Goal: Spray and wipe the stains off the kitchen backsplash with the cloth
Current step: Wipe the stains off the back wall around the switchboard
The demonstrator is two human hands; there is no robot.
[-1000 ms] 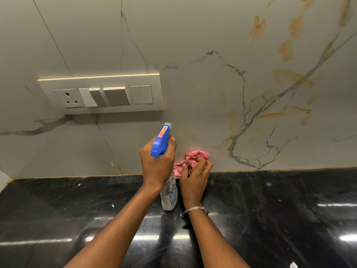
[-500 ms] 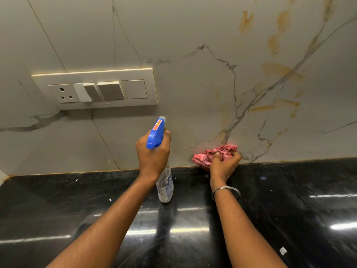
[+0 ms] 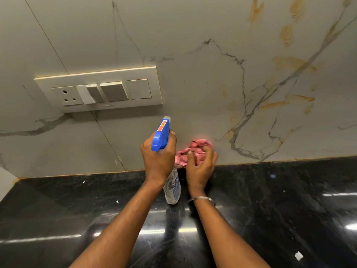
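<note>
My left hand [image 3: 157,158] grips a clear spray bottle [image 3: 172,188] with a blue trigger head [image 3: 161,137], nozzle aimed at the wall. Just to its right, my right hand [image 3: 201,167] holds a bunched pink cloth [image 3: 190,151] pressed against the bottom of the marble backsplash [image 3: 193,84], just above the counter joint. Orange-brown stains [image 3: 291,63] mark the backsplash up and to the right, with more [image 3: 278,103] lower down along the grey veins.
A cream switch and socket panel [image 3: 100,89] is mounted on the wall left of the bottle. The glossy black counter [image 3: 280,209] runs below the backsplash. A small white scrap [image 3: 298,255] lies on it at the lower right.
My right hand slid the cloth right along the base of the wall, then back left beside the bottle. My left hand kept hold of the bottle in about the same place.
</note>
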